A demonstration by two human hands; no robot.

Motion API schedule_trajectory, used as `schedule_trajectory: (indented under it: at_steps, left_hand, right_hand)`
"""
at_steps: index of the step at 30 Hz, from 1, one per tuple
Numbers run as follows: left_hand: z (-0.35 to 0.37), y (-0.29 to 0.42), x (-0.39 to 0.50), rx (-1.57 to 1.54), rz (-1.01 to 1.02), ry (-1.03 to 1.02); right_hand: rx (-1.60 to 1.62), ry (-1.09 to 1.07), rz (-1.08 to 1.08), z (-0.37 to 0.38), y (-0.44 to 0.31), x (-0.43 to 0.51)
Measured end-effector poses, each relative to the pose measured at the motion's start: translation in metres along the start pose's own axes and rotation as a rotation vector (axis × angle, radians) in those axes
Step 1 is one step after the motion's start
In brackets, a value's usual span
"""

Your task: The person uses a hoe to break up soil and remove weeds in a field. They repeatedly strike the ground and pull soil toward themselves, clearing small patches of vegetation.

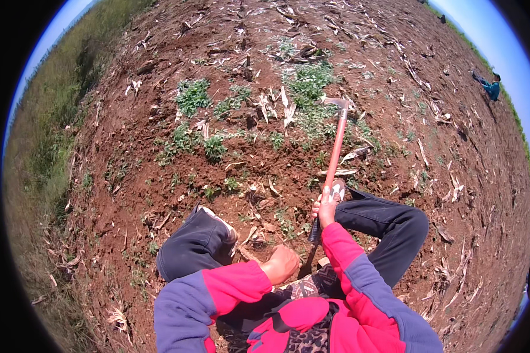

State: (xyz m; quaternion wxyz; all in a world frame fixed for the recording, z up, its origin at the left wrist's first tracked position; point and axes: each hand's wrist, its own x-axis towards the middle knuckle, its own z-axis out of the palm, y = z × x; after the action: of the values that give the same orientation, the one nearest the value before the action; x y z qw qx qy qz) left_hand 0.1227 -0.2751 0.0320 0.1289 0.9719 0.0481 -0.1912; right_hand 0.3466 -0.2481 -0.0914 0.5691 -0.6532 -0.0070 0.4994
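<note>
My right hand (pixel 325 207) grips the red handle of a long hand sickle (pixel 335 148) just above its black end. The tool's curved metal blade (pixel 334 101) lies over low green weeds at the far end of the handle. My left hand (pixel 282 264) is curled near my lap, beside a thin brown stalk or stick (pixel 248 255); whether its fingers hold that is hidden. Between my bent knees lies loose reddish soil (pixel 256 167) with small weeds and dry husks.
Leafy weeds (pixel 309 81) and dry corn stubble (pixel 265 106) cover the ground ahead. Tall grass (pixel 48 163) borders the left side. A person in a teal top (pixel 492 89) is far off at the upper right. My feet and knees flank the soil before me.
</note>
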Motion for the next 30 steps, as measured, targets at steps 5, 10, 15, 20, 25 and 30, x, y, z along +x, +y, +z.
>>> schedule_trajectory:
  at_steps: [5, 10, 15, 20, 25, 30]
  left_hand:
    - [0.001, -0.004, -0.005, -0.066, -0.036, -0.035]
    - [0.0, -0.006, -0.005, 0.007, -0.005, -0.002]
    - [0.005, -0.001, -0.001, -0.037, 0.012, 0.013]
    - [0.008, -0.003, -0.006, -0.056, -0.049, -0.001]
    - [0.007, -0.003, -0.014, -0.058, -0.047, -0.011]
    - [0.005, -0.008, -0.009, -0.068, -0.058, -0.046]
  right_hand:
    - [-0.144, 0.12, 0.049, 0.017, 0.033, 0.05]
    - [-0.115, -0.069, 0.304, -0.016, 0.105, -0.041]
    - [-0.183, -0.127, 0.217, -0.006, 0.093, -0.091]
    - [-0.028, -0.081, -0.05, 0.02, 0.017, -0.035]
    - [-0.142, 0.07, -0.159, 0.013, -0.002, 0.045]
    - [-0.082, 0.005, 0.239, -0.004, 0.082, 0.024]
